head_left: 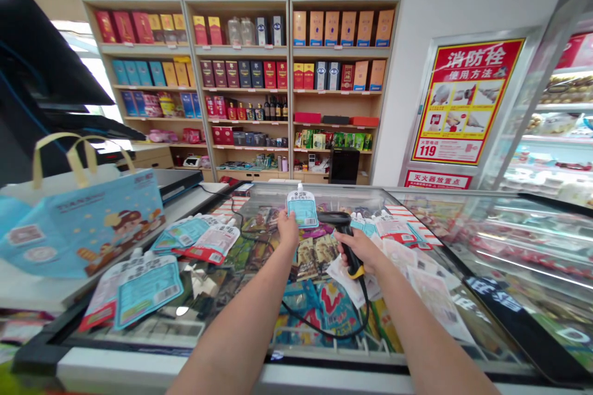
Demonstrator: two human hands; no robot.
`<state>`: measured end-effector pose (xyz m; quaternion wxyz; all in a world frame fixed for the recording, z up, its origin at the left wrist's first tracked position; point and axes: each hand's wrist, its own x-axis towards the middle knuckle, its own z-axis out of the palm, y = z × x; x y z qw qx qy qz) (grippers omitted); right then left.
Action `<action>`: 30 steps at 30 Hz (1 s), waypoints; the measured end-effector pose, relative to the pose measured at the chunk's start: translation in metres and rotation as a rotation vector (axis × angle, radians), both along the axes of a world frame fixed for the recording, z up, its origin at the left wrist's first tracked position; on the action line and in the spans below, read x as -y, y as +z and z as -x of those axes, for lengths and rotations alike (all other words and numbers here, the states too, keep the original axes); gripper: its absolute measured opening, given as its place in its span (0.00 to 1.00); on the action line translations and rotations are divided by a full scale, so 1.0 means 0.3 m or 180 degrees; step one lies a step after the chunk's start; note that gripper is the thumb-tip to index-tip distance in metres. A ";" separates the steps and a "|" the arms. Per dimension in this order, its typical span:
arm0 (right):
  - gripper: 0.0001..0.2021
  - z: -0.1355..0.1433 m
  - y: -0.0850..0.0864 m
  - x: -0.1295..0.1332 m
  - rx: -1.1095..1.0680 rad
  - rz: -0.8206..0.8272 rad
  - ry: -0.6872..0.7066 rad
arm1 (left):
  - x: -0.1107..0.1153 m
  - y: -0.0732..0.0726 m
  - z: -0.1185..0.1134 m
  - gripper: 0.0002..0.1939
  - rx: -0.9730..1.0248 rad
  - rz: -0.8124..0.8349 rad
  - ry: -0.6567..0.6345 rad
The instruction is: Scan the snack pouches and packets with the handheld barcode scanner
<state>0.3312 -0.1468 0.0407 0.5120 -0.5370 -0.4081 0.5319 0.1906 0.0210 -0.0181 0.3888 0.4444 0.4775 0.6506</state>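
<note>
A blue-and-white spouted pouch (302, 210) is upright in my left hand (288, 228), pinched at its lower left edge. My right hand (357, 250) is wrapped round the handle of a black and yellow barcode scanner (348, 241). The scanner's head points left at the pouch, close to its label. More blue pouches (147, 289) and red-and-white pouches (217, 241) lie in piles on the glass top at the left. Another group of pouches (393, 226) lies beyond my right hand, with clear flat packs (430, 296) nearer to me.
The glass-topped freezer (185, 353) spans the front, with a black cable trailing over it. A blue paper bag (88, 222) and a dark monitor (46, 55) stand at the left. Shelves (245, 91) of boxes and bottles line the back; a lit display fridge (551, 154) is at the right.
</note>
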 end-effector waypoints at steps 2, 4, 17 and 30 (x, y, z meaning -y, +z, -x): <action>0.14 0.012 -0.002 -0.002 -0.0015 0.0006 0.0004 | 0.000 0.007 0.009 0.07 0.0082 0.0040 -0.0053; 0.14 0.035 -0.003 -0.008 -0.0039 0.0038 0.0005 | 0.003 0.021 0.030 0.06 0.0163 0.0077 -0.0094; 0.14 0.454 0.076 -0.112 -0.0075 0.0015 0.0863 | 0.038 0.130 0.602 0.07 -0.1275 -0.0062 0.0689; 0.11 0.688 0.054 -0.138 0.0097 0.0085 0.1013 | 0.069 0.160 0.931 0.17 -0.2756 0.0742 0.1135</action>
